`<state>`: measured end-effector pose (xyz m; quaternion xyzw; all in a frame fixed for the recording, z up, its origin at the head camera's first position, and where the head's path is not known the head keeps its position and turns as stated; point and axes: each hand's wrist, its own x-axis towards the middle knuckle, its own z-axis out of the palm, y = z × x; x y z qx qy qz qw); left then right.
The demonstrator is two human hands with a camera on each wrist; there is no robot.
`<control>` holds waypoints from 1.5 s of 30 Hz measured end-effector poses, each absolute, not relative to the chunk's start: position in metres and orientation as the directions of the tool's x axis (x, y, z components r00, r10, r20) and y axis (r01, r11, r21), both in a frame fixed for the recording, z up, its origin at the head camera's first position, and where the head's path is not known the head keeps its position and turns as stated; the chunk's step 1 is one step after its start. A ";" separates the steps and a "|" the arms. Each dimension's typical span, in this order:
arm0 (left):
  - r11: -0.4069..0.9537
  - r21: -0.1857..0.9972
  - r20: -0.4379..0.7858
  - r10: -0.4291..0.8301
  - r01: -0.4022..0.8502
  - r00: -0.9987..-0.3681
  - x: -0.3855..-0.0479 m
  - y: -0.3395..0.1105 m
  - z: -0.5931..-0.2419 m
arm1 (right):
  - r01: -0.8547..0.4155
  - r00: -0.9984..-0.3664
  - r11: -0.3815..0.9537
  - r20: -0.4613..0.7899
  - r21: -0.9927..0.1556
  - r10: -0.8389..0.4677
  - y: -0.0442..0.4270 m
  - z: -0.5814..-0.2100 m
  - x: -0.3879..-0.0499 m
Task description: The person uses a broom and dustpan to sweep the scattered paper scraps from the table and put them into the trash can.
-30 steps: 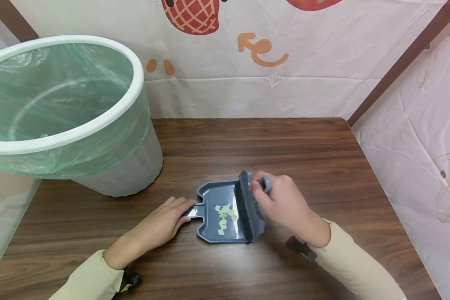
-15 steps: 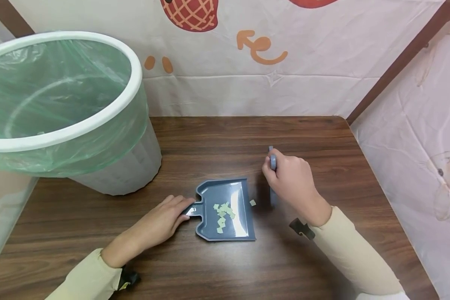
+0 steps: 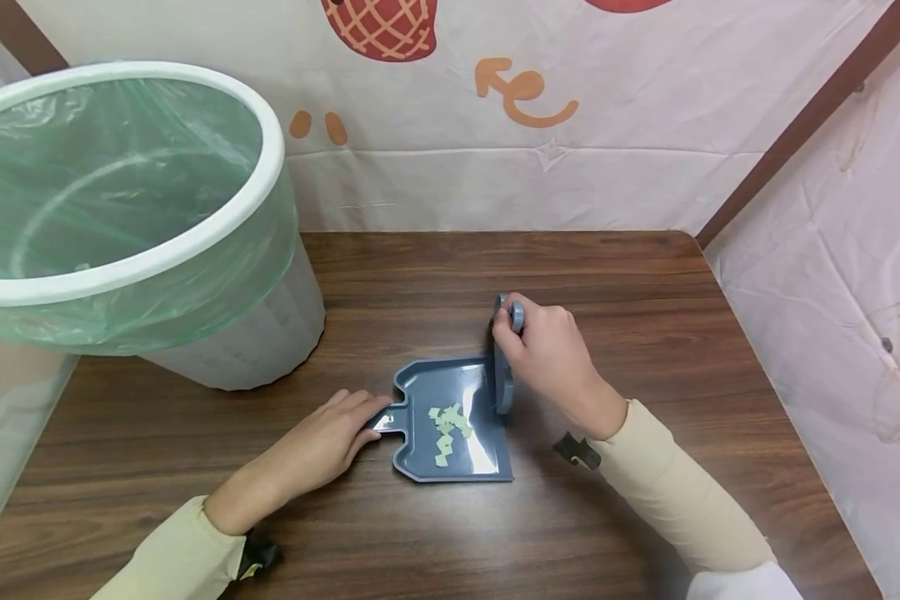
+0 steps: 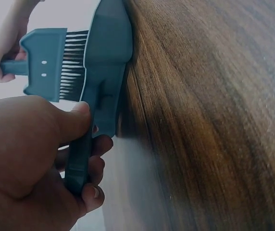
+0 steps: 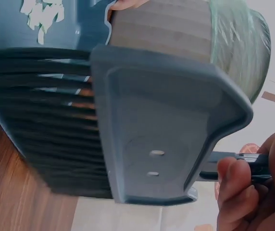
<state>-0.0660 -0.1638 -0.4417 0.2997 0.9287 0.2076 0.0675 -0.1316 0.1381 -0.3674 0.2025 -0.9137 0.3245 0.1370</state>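
Note:
A blue-grey dustpan (image 3: 427, 458) lies on the wooden table with its handle to the left. Small pale green paper scraps (image 3: 448, 423) are bunched in its middle. My left hand (image 3: 326, 442) grips the dustpan's handle (image 4: 82, 159), thumb on one side and fingers curled round the other. My right hand (image 3: 555, 350) holds a matching hand brush (image 3: 503, 379) by its handle, upright at the pan's open right edge. In the right wrist view the brush's dark bristles (image 5: 41, 125) reach toward the pan; whether they touch it I cannot tell.
A large grey bin (image 3: 247, 350) with a white rim and green liner stands at the left of the table (image 3: 607, 533). A printed cloth (image 3: 435, 183) hangs behind the table's back edge, and another pale cloth (image 3: 840, 250) hangs at the right.
The brush lifted off the pan and went right, then came back left to the pan's edge. A loose scrap seen right of the pan is no longer visible. My left hand stayed put.

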 end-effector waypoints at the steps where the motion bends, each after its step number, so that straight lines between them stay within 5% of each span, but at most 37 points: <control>1: 0.735 0.425 -0.001 0.585 0.529 -0.811 -0.066 -0.164 -0.442 | -0.459 -0.881 0.696 0.383 -0.552 -0.277 0.138 -0.367 -0.131; 11: 0.737 0.423 0.006 0.579 0.527 -0.815 -0.064 -0.165 -0.442 | -0.445 -0.891 0.603 0.397 -0.662 -0.221 0.147 -0.358 -0.127; 26: 0.738 0.426 -0.003 0.580 0.524 -0.814 -0.064 -0.165 -0.442 | -0.445 -0.891 0.725 0.345 -0.526 -0.297 0.148 -0.366 -0.130; 37: 0.738 0.426 -0.002 0.579 0.523 -0.815 -0.066 -0.164 -0.443 | -0.471 -0.882 0.555 0.375 -0.686 -0.285 0.152 -0.366 -0.128; 45: 0.739 0.426 0.000 0.577 0.522 -0.817 -0.066 -0.165 -0.444 | -0.469 -0.881 0.640 0.375 -0.608 -0.288 0.151 -0.368 -0.130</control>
